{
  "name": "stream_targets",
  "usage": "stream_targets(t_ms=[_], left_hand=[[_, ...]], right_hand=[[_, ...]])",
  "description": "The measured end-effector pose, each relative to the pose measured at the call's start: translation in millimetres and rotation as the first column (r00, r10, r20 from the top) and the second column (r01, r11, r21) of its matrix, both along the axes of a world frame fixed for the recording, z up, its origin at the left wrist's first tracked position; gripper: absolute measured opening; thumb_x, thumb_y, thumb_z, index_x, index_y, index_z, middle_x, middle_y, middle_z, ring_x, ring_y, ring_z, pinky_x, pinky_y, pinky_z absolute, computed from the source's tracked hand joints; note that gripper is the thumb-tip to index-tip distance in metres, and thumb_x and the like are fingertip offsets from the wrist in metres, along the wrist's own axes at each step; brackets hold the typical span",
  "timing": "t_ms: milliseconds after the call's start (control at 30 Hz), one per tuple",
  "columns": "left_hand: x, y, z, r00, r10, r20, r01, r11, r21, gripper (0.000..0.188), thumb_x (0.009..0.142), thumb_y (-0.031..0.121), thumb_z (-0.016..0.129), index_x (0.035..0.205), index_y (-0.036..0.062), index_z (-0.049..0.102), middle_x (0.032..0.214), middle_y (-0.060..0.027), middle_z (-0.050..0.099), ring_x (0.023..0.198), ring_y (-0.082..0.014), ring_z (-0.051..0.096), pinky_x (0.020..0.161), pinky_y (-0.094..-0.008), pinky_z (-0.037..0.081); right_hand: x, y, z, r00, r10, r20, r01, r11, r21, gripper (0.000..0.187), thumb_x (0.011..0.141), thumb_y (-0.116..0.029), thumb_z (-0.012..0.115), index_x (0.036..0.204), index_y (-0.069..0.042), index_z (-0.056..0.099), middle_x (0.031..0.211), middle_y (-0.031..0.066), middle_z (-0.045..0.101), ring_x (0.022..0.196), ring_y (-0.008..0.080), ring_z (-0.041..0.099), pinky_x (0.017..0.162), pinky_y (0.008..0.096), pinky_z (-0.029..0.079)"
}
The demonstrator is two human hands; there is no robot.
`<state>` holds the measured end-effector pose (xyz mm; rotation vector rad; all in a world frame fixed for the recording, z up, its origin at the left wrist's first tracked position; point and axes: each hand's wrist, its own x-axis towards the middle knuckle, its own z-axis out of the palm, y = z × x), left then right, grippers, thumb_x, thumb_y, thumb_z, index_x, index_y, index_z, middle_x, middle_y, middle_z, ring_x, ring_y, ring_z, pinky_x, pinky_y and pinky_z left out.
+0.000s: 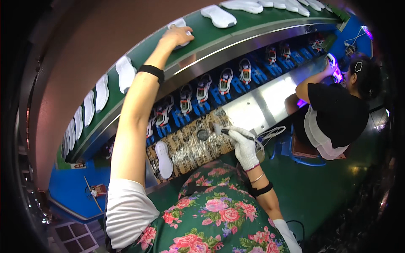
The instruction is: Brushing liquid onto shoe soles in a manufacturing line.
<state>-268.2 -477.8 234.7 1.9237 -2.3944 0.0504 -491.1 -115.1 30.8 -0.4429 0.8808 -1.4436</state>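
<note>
My bare left hand [178,36] reaches up to the green upper conveyor belt, its fingers closed over a white shoe sole [179,22] that they partly hide. In its white knit glove, my right hand [246,149] grips a brush [218,128] by the handle, bristles pointing left over the work surface. A thin clear tube [262,147] runs by that glove. Below the brush tip, a dark round piece [203,135] rests on the brown, stained cover [190,149]. Another white sole [163,160] lies at the cover's left end, touched by neither hand.
More white soles [101,92] line the green belt [145,49]. Beneath it, several shoe uppers [225,81] stand on blue holders along a lower line. A metal table [270,99] extends right toward a seated co-worker [337,109], who holds a shoe under purple light.
</note>
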Motion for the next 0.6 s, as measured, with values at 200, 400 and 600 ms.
stream_targets(t_ms=[200,400,600], left_hand=[[89.3,21.6,-6.4,0.997,0.012,0.082,-0.012,1.0,-0.002,0.057,0.083,0.055,0.06,0.135,0.0306,0.059,0.13,-0.0257,0.06,0.127,-0.0433,0.052,0.103,-0.0476,0.046],[76.6,54.2,11.9,0.996,0.088,-0.006,-0.087,0.992,0.093,0.06,0.085,0.052,0.063,0.137,0.0234,0.058,0.134,-0.0191,0.06,0.129,-0.0365,0.052,0.108,-0.0442,0.042],[-4.3,56.9,39.2,0.984,0.088,0.154,-0.078,0.995,-0.069,0.085,0.083,0.082,0.045,0.148,0.0269,0.045,0.155,-0.0281,0.031,0.138,-0.0506,0.036,0.113,-0.0533,0.035]], right_hand=[[13.3,-16.3,-3.2,0.988,0.146,0.047,-0.148,0.987,0.055,0.019,0.085,0.002,0.069,0.103,0.003,0.071,0.1,0.0126,0.073,0.083,0.0158,0.069,0.073,0.024,0.054],[18.8,-20.7,-5.4,0.983,0.178,0.044,-0.181,0.98,0.078,0.018,0.084,0.003,0.069,0.102,0.003,0.071,0.099,0.0136,0.073,0.086,0.0203,0.07,0.077,0.0283,0.058],[2.4,-21.3,-3.9,0.993,0.114,0.038,-0.115,0.993,0.035,0.019,0.084,0.001,0.072,0.103,0.002,0.072,0.098,0.0093,0.074,0.079,0.012,0.067,0.069,0.0221,0.052]])
